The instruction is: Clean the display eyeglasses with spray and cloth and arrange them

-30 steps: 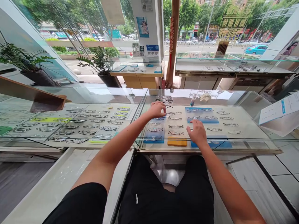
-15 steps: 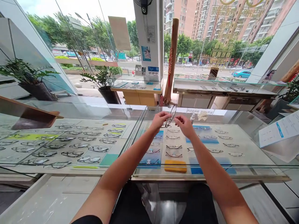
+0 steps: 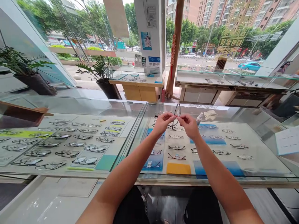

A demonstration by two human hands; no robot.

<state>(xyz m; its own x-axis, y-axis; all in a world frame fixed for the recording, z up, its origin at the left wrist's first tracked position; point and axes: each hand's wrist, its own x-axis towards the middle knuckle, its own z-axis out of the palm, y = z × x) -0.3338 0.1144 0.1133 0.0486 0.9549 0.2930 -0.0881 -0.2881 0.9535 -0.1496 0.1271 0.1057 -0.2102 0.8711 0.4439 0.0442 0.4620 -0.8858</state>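
Two hands are now meeting over one pair of glasses [image 3: 178,110], where a second ago the left hand [image 3: 163,123] was reaching alone toward the worktop's far edge and the right hand [image 3: 189,125] was hovering apart over the nearer rows. Half a second ago both were already holding the frame, with more of a gap between them; now the fingertips are almost touching. By my reading, this pair is getting all the attention, and the handling is moving from picking up to close two-handed work.

Both hands are gripping it between thumb and fingers, and it is standing on end, nearly edge-on to the wearer, with one rim rising above the fingertips and the rest hanging below. I can't tell which part each hand is pinching. The pair is floating above the worktop [image 3: 168,181], toward its far edge. Both arms are stretching forward from the near edge and angling inward, wrists slightly bent.

Around them, other eyeglasses [image 3: 177,147] are lying in rows, a small bottle [image 3: 199,118] and a crumpled cloth [image 3: 210,115] are sitting near the far edge, and an orange case [image 3: 178,169] is resting by the near edge.
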